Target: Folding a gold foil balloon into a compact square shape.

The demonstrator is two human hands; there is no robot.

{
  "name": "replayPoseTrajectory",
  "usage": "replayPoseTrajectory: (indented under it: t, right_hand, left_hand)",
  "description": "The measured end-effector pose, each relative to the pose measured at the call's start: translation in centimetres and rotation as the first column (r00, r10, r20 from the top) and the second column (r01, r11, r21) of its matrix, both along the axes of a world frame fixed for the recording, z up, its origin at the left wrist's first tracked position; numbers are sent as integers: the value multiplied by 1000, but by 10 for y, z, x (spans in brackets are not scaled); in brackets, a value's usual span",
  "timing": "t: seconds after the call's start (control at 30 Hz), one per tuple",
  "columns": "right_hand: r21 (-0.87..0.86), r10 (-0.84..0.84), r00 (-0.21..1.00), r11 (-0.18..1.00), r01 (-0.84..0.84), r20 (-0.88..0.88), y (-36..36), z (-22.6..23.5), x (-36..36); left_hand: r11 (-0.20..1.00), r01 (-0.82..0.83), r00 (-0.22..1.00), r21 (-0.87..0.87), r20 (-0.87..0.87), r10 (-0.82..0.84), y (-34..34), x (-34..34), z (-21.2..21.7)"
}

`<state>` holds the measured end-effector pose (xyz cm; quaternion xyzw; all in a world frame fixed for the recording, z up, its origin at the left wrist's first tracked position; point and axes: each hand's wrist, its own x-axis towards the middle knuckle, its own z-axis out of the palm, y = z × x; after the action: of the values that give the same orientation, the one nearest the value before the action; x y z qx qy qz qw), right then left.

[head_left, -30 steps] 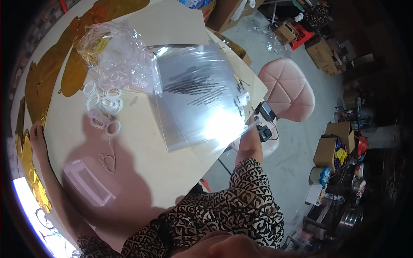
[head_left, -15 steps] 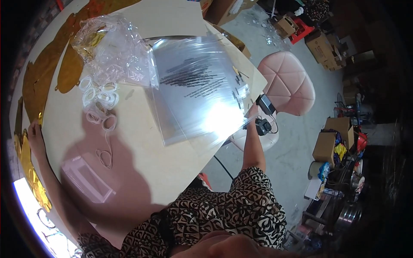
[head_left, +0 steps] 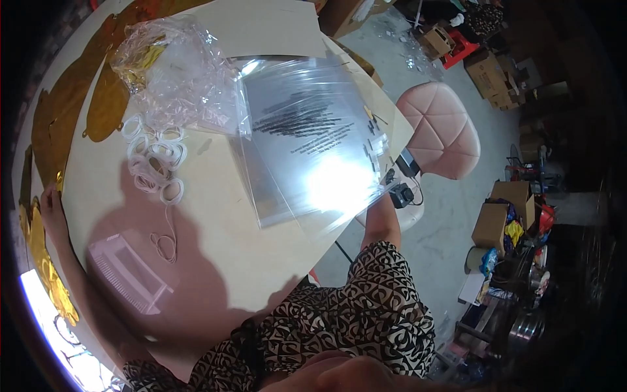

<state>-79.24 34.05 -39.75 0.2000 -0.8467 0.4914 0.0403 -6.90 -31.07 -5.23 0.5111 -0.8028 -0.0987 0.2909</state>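
Observation:
At the table's left edge my left hand (head_left: 51, 199) has its fingers closed on a small end of gold foil (head_left: 59, 178). Flat gold foil shapes (head_left: 62, 121) that look like uninflated balloons lie around it. On the right, my right hand (head_left: 383, 201) is at the corner of a stack of clear plastic bags (head_left: 274, 166) with dark print. Its fingers are mostly hidden by the film and a strong glare, so their grip does not show. Coils of white ribbon (head_left: 153, 163) lie between the hands, one loose end trailing toward me.
A crumpled clear bag (head_left: 176, 78) with gold foil inside sits at the back. Near me lies a clear comb-edged plastic piece (head_left: 130, 274). A pink padded chair (head_left: 437, 127) with black devices (head_left: 401, 195) stands right of the table. Cardboard boxes (head_left: 493, 225) line the floor beyond.
My right hand has drawn nearer to me, from beside the black devices to the bags' near right corner. The left hand stays at the gold foil. The whole view has shifted slightly.

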Motion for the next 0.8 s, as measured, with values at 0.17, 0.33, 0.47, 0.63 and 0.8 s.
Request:
replayPoseTrajectory:
  t: [0.17, 0.33, 0.47, 0.63, 0.8]
  right_hand:
    - [-399, 71, 969, 916, 31, 238, -34, 89, 37]
    - [168, -200, 978, 964, 207, -58, 17, 101, 14]
    - [43, -97, 984, 995, 91, 150, 10, 90, 33]
    - [137, -89, 995, 986, 94, -43, 19, 82, 38]
    - [292, -132, 987, 944, 153, -90, -3, 52, 36]
  left_hand:
    - [1000, 3, 1000, -8, 17, -3, -7, 20, 0]
    - [998, 68, 997, 0, -41, -68, -14, -1, -18]
    - [997, 70, 996, -15, -45, -71, -11, 8, -10]
    - [998, 64, 996, -13, -56, -65, -8, -2, -15]
    - [996, 83, 995, -26, -47, -84, -10, 8, -8]
